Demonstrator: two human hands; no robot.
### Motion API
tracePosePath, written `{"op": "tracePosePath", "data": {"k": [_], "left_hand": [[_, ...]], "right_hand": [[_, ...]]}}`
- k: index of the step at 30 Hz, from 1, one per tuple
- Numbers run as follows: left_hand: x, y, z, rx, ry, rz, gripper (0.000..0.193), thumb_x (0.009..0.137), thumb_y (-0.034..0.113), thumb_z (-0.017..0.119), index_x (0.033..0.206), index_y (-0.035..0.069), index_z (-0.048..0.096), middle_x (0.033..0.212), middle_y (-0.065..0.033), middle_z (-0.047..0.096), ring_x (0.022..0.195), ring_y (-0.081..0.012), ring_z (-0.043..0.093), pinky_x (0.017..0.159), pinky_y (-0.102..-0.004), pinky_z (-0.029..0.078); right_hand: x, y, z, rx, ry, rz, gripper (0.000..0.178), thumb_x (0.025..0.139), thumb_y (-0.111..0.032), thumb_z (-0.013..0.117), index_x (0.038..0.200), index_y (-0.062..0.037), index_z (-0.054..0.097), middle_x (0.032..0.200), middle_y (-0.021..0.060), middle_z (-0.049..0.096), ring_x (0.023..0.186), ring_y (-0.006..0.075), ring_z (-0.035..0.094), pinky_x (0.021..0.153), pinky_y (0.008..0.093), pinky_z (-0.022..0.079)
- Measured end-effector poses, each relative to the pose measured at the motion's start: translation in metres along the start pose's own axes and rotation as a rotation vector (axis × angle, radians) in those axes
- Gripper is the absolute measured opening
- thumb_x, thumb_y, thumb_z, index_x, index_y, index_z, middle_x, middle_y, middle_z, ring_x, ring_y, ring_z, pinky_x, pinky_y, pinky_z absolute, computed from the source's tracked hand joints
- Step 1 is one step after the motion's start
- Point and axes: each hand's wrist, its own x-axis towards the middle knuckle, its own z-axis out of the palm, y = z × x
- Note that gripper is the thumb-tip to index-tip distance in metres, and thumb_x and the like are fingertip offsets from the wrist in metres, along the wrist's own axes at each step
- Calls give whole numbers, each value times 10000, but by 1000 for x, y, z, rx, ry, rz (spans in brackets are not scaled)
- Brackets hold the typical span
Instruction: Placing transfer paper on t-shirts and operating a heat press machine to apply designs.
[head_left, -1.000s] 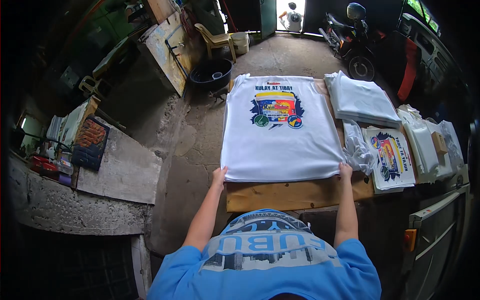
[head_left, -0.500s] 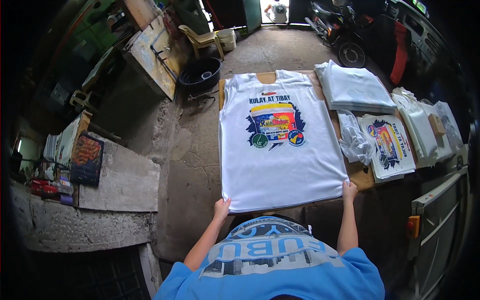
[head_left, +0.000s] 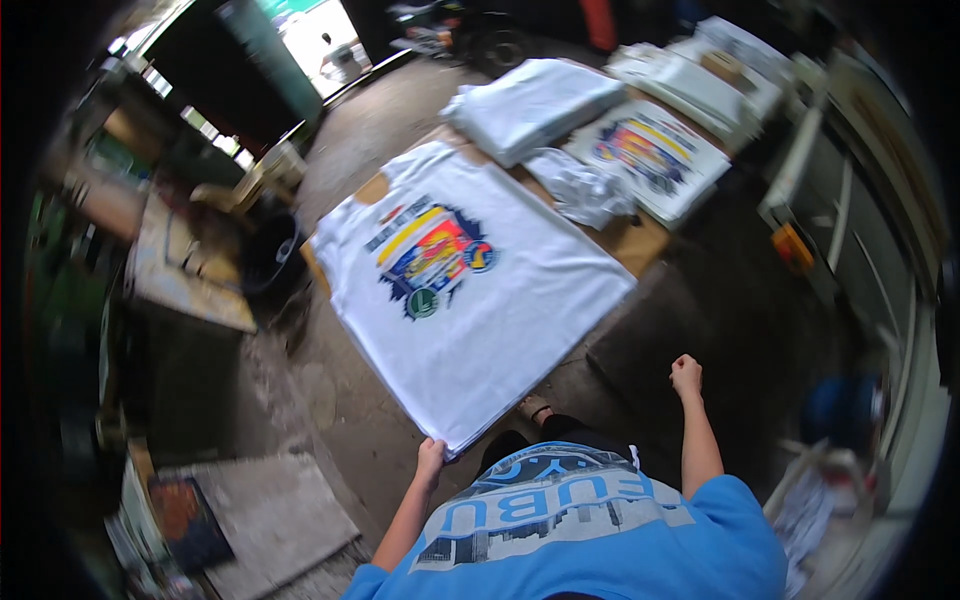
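Gripping white printed shirt (head_left: 470, 290) hem, left hand (head_left: 431, 462) fingers hidden underneath, right hand (head_left: 686, 375) fisted, empty, blurred surroundings.

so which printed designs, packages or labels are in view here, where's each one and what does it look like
Print on the white shirt, centre, its hem at the left hand: multicolour emblem in red, yellow, blue and green.
Printed sheet, upper right on the table: white rectangle with a similar colourful design.
Crumpled clear plastic bag, between shirt and sheet.
Print on the person's blue shirt, bottom: white and grey block.

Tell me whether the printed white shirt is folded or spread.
Spread: the white shirt lies flat, print up, across the board; left hand grips its bottom corner.
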Motion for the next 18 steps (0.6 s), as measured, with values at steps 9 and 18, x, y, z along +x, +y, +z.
{"op": "tracePosePath", "data": {"k": [9, 18], "left_hand": [[2, 1, 0, 116, -75, 70, 202, 677, 22, 385, 858, 6, 473, 742, -73, 485, 604, -162, 505, 479, -277, 429], [-31, -31, 44, 457, -566, -289, 336, 777, 290, 549, 1019, 96, 420, 910, -101, 547, 726, -272, 562, 552, -407, 457]], "right_hand": [[-253, 161, 22, -132, -267, 550, 196, 718, -93, 447, 769, -43, 630, 757, 160, 620, 728, 276, 619, 674, 383, 482], [-426, 207, -4, 279, -321, 833, 172, 749, -124, 450, 813, -101, 608, 631, 92, 598, 536, 192, 584, 507, 311, 482]]}}
